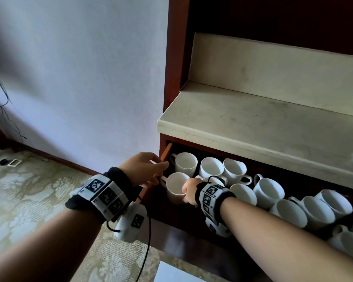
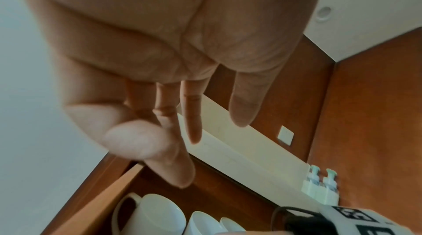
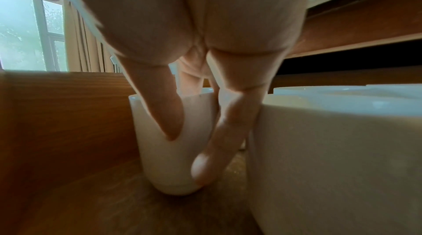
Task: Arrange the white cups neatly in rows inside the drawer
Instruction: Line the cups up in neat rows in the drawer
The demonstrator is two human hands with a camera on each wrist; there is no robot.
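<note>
Landmark: the left wall of the drawer (image 1: pixel 167 152), to which all places are referred.
Right hand (image 1: pixel 190 191): seen wrapped round the side of the held cup (image 1: pixel 176 187); thumb and fingers (image 3: pixel 224 130) are pressed on its wall, as the right wrist view shows.
Held cup: upright, base on or just above the drawer floor, just beside the left wall, in front of the corner cup (image 1: pixel 184 162).
Left hand (image 1: pixel 145 169): held over the left wall, fingers straight and relaxed, nothing grasped.
Other cups (image 1: pixel 269 191): spread away from the left wall, several tilted, not aligned.
Step in hand: judged to be the seating of the held cup at the head of a front row.
Next move: a gentle release is called for, the handle turned to match, then a tilted cup fetched.
</note>
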